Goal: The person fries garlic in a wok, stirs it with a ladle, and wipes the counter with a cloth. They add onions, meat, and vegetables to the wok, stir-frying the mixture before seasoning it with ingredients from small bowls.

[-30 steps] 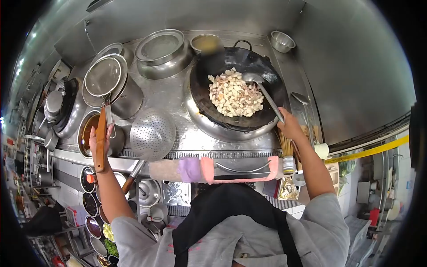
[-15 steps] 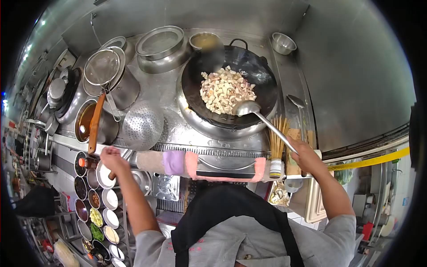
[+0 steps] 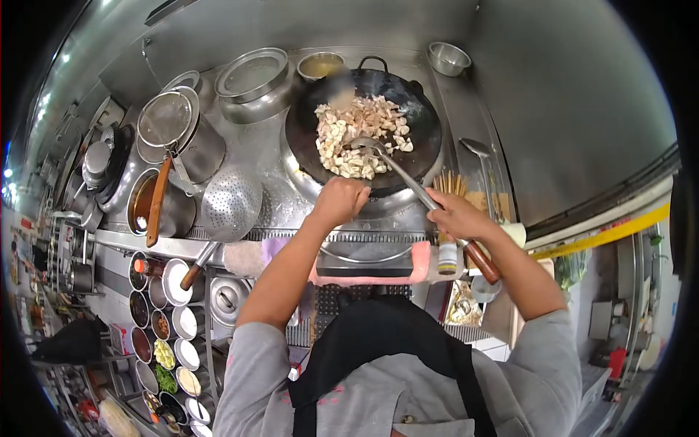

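A black wok (image 3: 426,109) stands on the stove with pale, diced pieces of food (image 3: 342,142) heaped in it. My right hand (image 3: 462,215) is closed around the long handle of a metal ladle (image 3: 411,182), whose wooden grip end sticks out toward me. The ladle's bowl rests among the pieces. At the wok's near rim, my left hand (image 3: 342,200) is closed on its edge, though the fingers' far side is hidden. A perforated skimmer (image 3: 231,204) lies left of the wok, its wooden handle over the counter edge.
Left of the wok are a lidded pot (image 3: 255,87), a sieve (image 3: 166,120) over a tall pot, and a pot of brown liquid (image 3: 142,200). Seasoning bowls (image 3: 188,355) stand lower left. Bamboo sticks (image 3: 450,183) and a spatula (image 3: 480,156) lie right. A small bowl (image 3: 448,58) sits behind.
My left hand has moved right from beside the skimmer's handle to the wok's near rim. The ladle has shifted left and deeper into the food, which is now more spread.
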A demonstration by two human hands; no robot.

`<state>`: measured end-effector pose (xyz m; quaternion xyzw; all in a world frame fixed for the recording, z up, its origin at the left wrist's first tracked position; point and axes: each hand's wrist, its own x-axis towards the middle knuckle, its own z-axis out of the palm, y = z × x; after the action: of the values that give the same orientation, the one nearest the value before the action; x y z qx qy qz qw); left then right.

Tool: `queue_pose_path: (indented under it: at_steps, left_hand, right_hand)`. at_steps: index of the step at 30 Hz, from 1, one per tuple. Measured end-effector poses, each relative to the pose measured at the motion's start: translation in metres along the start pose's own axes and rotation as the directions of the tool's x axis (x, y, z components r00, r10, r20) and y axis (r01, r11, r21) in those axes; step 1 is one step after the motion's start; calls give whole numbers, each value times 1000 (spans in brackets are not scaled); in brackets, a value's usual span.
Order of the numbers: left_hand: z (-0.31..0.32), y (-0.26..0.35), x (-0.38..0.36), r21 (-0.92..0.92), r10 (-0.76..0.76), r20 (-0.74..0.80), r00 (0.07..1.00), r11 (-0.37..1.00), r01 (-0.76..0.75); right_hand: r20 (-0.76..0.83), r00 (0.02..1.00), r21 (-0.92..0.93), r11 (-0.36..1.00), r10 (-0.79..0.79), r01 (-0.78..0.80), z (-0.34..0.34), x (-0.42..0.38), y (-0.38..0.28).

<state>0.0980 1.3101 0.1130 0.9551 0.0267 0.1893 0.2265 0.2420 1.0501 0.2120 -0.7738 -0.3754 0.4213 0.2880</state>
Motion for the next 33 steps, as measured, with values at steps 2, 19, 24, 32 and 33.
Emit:
queue_pose_path:
  at_steps: [2, 19, 24, 32, 33]
  left_hand:
    - [-13, 27, -3, 9, 33, -142, 989, 999, -32]
    - [-43, 41, -28, 8, -29, -154, 988, 999, 31]
    - [-13, 78, -103, 22, 68, -162, 984, 998, -66]
    - [-37, 47, -33, -55, -53, -151, 987, 997, 45]
    - [-24, 53, -42, -20, -19, -182, 983, 1000, 16]
  right_hand:
    - [59, 997, -122, 991, -54, 61, -11, -33, -31]
    - [-38, 994, -331, 940, -105, 86, 38, -72, -82]
    - [-287, 814, -601, 757, -506, 258, 55, -4, -15]
    - [-90, 956, -600, 781, -279, 171, 44, -12, -42]
    - [-162, 952, -624, 774, -261, 106, 48, -5, -41]
